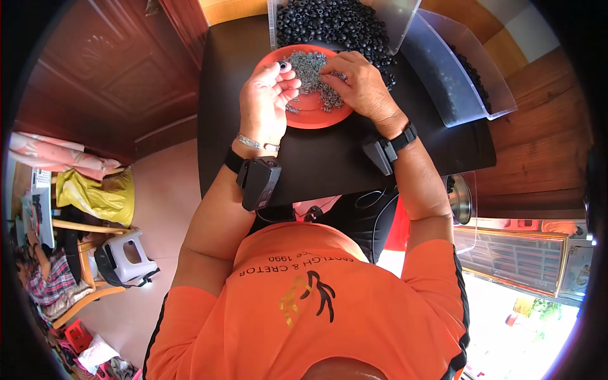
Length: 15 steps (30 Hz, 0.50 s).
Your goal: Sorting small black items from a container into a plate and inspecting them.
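Note:
My left hand (266, 95) is raised over the left side of a round red plate (316, 120). Its thumb and forefinger pinch a small black round part (284, 66) with a hole in it; the other fingers curl loosely. A pile of small silvery metal pieces (308, 68) lies on the plate. Over the plate's right side, my right hand (362, 85) has its thumb and fingertips pressed together above the pieces. Whatever is between those fingertips is too small to make out.
Behind the plate stands a clear bin of black round parts (329, 25), with some spilled beside it on the dark table (329, 158). A second clear bin (437, 69) sits tilted at the right. Black boxes (261, 183) are strapped to both wrists.

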Tool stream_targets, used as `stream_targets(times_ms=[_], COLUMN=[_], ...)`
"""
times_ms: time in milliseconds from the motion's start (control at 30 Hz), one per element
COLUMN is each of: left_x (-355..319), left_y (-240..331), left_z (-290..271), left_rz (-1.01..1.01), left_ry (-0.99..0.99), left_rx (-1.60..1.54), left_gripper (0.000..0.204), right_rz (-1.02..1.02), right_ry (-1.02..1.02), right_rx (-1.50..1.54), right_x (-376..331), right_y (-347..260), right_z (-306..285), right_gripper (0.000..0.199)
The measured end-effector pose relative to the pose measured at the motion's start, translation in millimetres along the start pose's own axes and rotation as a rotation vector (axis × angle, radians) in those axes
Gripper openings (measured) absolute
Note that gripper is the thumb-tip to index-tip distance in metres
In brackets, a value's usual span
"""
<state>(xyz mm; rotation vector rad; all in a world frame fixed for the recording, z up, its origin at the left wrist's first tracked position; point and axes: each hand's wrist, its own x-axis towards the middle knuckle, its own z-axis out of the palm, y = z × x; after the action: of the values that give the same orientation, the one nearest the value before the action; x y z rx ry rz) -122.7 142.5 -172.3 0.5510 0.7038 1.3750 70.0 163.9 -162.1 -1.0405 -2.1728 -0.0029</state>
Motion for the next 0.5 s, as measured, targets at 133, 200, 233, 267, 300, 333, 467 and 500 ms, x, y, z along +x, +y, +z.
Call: stream_targets(times_ms=[133,200,233,267,300,333,467,500], left_x=[0,-1,-1,-1,-1,-1,-1,-1], left_y=[-1,-1,-1,-1,-2,-2,-2,-2], left_z=[-1,-2,-1,-1,0,1,0,1], left_rz=[0.000,-0.001,-0.004,-0.008,-0.008,-0.010,-0.008,-0.009], left_ry=[0.001,-0.004,0.000,0.003,0.005,0.003,-0.015,-0.016], left_rx=[0.012,0.007,0.009,0.011,0.010,0.011,0.021,0.021], left_gripper=[0.018,0.018,0.018,0.018,0.018,0.018,0.018,0.018], right_rz=[-0.071,-0.103,-0.145,-0.186,-0.187,-0.163,-0.123,-0.122], right_ry=[-0.105,-0.171,-0.179,-0.186,-0.188,-0.232,-0.269,-0.269], right_rx=[0.020,0.023,-0.008,-0.040,-0.039,-0.088,-0.169,-0.170], right_x=[1,0,-2,-3,-4,-4,-5,-4], right_y=[-6,-10,-12,-13,-14,-15,-16,-16], right_z=[-6,-6,-4,-3,-1,0,8,9], right_gripper=[0.012,0.012,0.013,0.014,0.014,0.014,0.014,0.014])
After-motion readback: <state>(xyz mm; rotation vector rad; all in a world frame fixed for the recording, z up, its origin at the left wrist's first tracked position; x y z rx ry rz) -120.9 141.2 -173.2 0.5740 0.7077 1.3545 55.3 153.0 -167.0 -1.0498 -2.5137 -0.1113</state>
